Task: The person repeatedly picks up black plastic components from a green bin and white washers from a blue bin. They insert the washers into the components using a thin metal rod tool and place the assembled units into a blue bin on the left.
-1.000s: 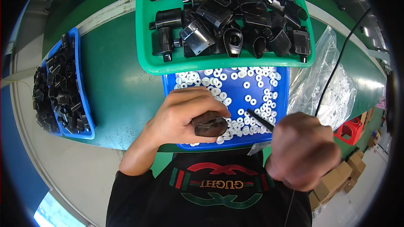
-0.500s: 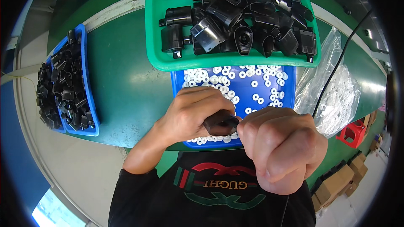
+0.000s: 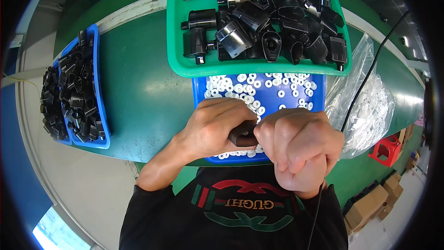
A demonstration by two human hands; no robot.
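Fingers of the left hand (image 3: 208,125) are curling around a black plastic nozzle (image 3: 242,137), and its hollow end is showing. The nozzle is hanging over the nearer part of a blue tray (image 3: 200,88), right between the two hands. The right hand (image 3: 300,146) is making a tight fist and seems to be touching the nozzle's end. I can't tell if it is holding anything, because its fingers are hiding the inside. The left hand is probably gripping the sides so the nozzle isn't wobbling.

White rings (image 3: 295,93) are lying all over the blue tray, mostly in loose heaps. They are looking flat and smooth, each with a little hole in the middle. I guess they are sitting there to be close to both hands.

Just past them, a green tray (image 3: 254,69) is carrying a big pile of black nozzles (image 3: 233,39). They are shining like hard plastic, with rounded bodies, wide mouths and stubby ends. The tray's raised rim is probably stopping them from tumbling off. More black parts (image 3: 76,102) are filling two blue bins (image 3: 97,78) at the left end of the green worktop (image 3: 138,92).

On the right, a clear, crinkly bag (image 3: 347,102) is slumping and holding lots of small white pieces (image 3: 374,99). A thin black cord (image 3: 370,76) is running down in front of it.
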